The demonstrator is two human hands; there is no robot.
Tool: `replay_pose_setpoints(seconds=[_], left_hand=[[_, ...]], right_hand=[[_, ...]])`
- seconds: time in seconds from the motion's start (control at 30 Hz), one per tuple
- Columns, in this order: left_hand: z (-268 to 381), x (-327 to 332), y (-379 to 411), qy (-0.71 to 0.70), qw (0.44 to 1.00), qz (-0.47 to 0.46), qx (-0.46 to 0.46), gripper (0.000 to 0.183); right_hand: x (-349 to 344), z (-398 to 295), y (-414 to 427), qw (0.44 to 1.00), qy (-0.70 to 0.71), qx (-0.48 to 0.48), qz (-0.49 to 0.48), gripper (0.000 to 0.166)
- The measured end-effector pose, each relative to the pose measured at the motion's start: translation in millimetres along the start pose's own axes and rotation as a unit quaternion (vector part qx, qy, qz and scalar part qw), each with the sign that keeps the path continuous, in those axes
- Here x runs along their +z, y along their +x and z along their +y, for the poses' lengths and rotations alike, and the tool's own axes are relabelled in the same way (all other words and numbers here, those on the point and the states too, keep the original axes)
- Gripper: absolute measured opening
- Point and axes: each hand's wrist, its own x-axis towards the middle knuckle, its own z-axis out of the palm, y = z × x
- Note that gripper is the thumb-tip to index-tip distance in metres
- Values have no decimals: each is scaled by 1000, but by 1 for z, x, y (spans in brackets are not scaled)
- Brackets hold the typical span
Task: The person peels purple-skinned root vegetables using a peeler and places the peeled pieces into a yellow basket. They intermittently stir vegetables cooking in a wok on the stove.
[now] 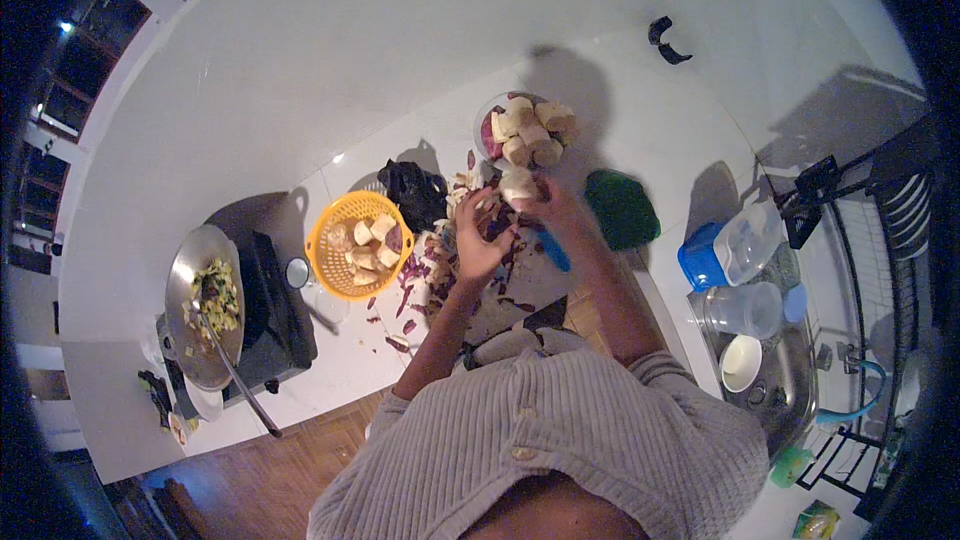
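Note:
My right hand (546, 199) is closed on a peeled pale root piece (517, 186), just in front of a round bowl (481, 120) heaped with more peeled pieces (534, 136). Close by on the left, my left hand (480, 240) is raised with its fingers apart and nothing visible in it. Purple and pale peelings (439, 262) lie beneath and around both hands. A blue object (553, 250), perhaps a knife's handle, shows beside my right forearm. To the left, a yellow plastic colander (318, 223) holds peeled chunks (365, 255).
A wok (180, 292) with cooked food and a long-handled utensil (244, 382) sits at the stove (289, 315) on the left. A black plastic bag (412, 191) lies behind the colander, a green object (622, 210) on the right. Plastic containers (742, 311) crowd the sink (787, 397).

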Motion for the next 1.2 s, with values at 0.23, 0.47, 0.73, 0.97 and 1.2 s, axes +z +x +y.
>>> replay_pose_setpoints(seconds=[0.23, 0.47, 0.73, 0.97, 1.2], left_hand=[[-50, 19, 14, -110, 985, -99, -88, 41], [-70, 47, 31, -145, 975, -110, -125, 24], [-59, 45, 18, -59, 969, -52, -235, 21], [-69, 29, 1, -93, 951, -11, -294, 22], [-63, 35, 5, -44, 958, -17, -284, 22]], right_hand=[[-101, 1, 143, 963, -228, -68, 130, 57], [-112, 40, 292, 956, -261, -78, -109, 47], [-42, 103, 343, 821, -469, -173, -275, 46], [-26, 86, 349, 810, -522, -74, -256, 45], [-36, 95, 350, 856, -465, -31, -223, 31]])
